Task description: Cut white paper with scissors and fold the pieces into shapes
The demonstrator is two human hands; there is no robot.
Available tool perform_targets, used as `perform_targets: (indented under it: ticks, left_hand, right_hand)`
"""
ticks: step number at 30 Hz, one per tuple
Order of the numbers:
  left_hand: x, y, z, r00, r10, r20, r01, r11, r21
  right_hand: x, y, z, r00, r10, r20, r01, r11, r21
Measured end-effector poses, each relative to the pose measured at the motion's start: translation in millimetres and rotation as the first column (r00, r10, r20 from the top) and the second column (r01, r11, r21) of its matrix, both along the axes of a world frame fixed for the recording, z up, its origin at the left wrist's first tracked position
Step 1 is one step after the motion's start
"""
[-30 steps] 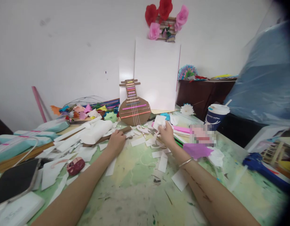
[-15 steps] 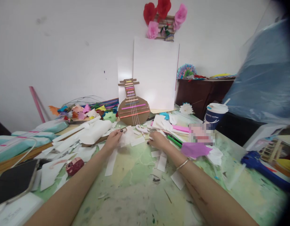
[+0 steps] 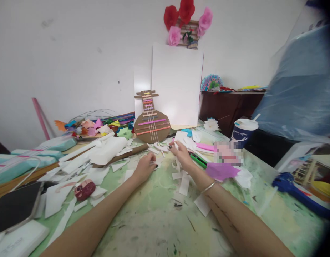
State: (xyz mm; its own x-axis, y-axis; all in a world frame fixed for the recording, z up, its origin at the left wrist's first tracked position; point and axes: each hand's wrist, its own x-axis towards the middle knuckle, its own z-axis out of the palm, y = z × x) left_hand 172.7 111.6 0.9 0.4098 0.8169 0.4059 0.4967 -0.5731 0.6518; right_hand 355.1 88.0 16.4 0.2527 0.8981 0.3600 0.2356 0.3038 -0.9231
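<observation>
Over the middle of the green-stained table, my left hand has its fingers curled, with a small piece of white paper at the fingertips. My right hand is a little further right and higher, thumb and fingers drawn together beside white paper scraps. What lies between the right fingertips is too small to make out. Beyond both hands a lute-shaped cardboard model leans upright, with white strings and coloured strips across it. Under the right wrist lies a white paper strip.
At left lie a roll of white paper, a dark red figure and a phone. Green-handled scissors or a similar tool, purple paper, a coffee cup and a blue tool are on the right.
My left hand has moved right and slightly nearer, away from the brown stick-like piece now uncovered. The right hand has shifted up slightly, its fingertips raised.
</observation>
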Motion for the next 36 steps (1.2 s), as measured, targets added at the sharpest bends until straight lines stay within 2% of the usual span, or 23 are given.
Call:
perform_targets:
  ticks: [3, 6, 8, 9, 11, 13, 15, 16, 17, 18, 20, 21, 24, 26, 27, 28, 30, 32, 34, 36]
  left_hand:
    - [-1.2, -7.1, 9.9, 0.997, 0.028, 0.077, -0.033, 0.998, 0.055]
    - [1.1, -17.8, 19.5, 0.982, 0.031, 0.186, -0.046, 0.996, 0.075]
    - [5.3, -25.9, 24.1, 0.974, -0.006, 0.226, -0.01, 0.998, 0.067]
    - [7.7, -29.8, 25.9, 0.967, -0.047, 0.252, 0.033, 0.998, 0.058]
    - [11.2, -36.3, 29.5, 0.921, -0.176, 0.347, 0.182, 0.983, 0.015]
    - [11.0, -39.8, 33.8, 0.836, -0.271, 0.477, 0.334, 0.941, -0.05]
    - [5.0, -38.4, 38.4, 0.782, -0.255, 0.569, 0.372, 0.923, -0.099]
    - [-0.4, -35.6, 40.2, 0.79, -0.209, 0.576, 0.334, 0.935, -0.118]
    - [-7.6, -31.3, 41.4, 0.821, -0.155, 0.549, 0.269, 0.954, -0.134]
    - [-16.2, -25.9, 41.6, 0.878, -0.107, 0.467, 0.203, 0.966, -0.159]
    - [-36.8, -13.5, 38.6, 0.995, -0.013, 0.096, 0.031, 0.982, -0.184]
    - [-47.9, -7.7, 35.5, 0.996, 0.032, -0.088, -0.045, 0.988, -0.145]
    - [-80.2, 2.2, 23.1, 0.913, 0.108, -0.394, -0.134, 0.99, -0.039]
    - [-97.3, 1.1, 16.1, 0.876, 0.076, -0.476, -0.127, 0.989, -0.076]
    - [-103.7, -1.2, 13.9, 0.873, 0.055, -0.485, -0.12, 0.987, -0.103]
    - [-108.6, -4.1, 12.5, 0.874, 0.041, -0.483, -0.124, 0.982, -0.141]
    - [-113.3, -9.8, 12.1, 0.882, 0.0, -0.471, -0.119, 0.968, -0.222]
    - [-112.3, -13.5, 13.0, 0.888, -0.019, -0.459, -0.11, 0.961, -0.254]
    - [-107.8, -14.5, 13.6, 0.897, -0.008, -0.442, -0.098, 0.971, -0.218]
    - [-102.4, -14.6, 13.5, 0.916, 0.01, -0.402, -0.083, 0.983, -0.166]
  right_hand:
    - [-6.3, -9.7, 9.4, 0.992, 0.115, 0.06, -0.113, 0.993, -0.029]
    - [-21.5, -21.7, 15.0, 0.944, 0.325, 0.058, -0.322, 0.946, -0.044]
    - [-31.2, -27.3, 14.1, 0.9, 0.431, 0.06, -0.43, 0.902, -0.024]
    - [-34.3, -28.6, 12.7, 0.894, 0.443, 0.062, -0.444, 0.896, -0.007]
    - [-34.6, -27.7, 10.5, 0.907, 0.419, 0.042, -0.42, 0.907, 0.013]
    - [-26.6, -23.2, 11.7, 0.945, 0.324, -0.045, -0.325, 0.946, 0.0]
    - [-12.2, -17.8, 18.4, 0.973, 0.144, -0.18, -0.152, 0.988, -0.029]
    - [-4.0, -15.7, 23.6, 0.972, 0.069, -0.226, -0.079, 0.996, -0.033]
    - [4.0, -14.5, 29.6, 0.963, 0.005, -0.271, -0.016, 0.999, -0.038]
    - [11.2, -14.3, 35.8, 0.921, -0.089, -0.378, 0.073, 0.996, -0.057]
    - [21.5, -17.3, 46.3, 0.865, -0.145, -0.48, 0.156, 0.988, -0.017]
    - [24.2, -20.5, 49.5, 0.872, -0.145, -0.467, 0.163, 0.987, -0.002]
    - [24.6, -36.8, 45.9, 0.963, -0.078, -0.257, 0.077, 0.997, -0.015]
    - [23.1, -52.4, 33.1, 0.993, -0.016, -0.121, 0.01, 0.999, -0.052]
    - [23.0, -61.3, 24.9, 0.989, 0.071, 0.13, -0.061, 0.995, -0.084]
    - [23.4, -70.7, 16.4, 0.922, 0.162, 0.352, -0.125, 0.984, -0.126]
    - [25.2, -89.3, 0.7, 0.735, 0.27, 0.622, -0.192, 0.963, -0.191]
    - [27.0, -104.6, -11.1, 0.615, 0.251, 0.748, -0.164, 0.968, -0.19]
    - [28.0, -113.2, -18.6, 0.55, 0.204, 0.81, -0.12, 0.979, -0.165]
    - [28.7, -113.7, -22.8, 0.519, 0.166, 0.839, -0.088, 0.986, -0.14]
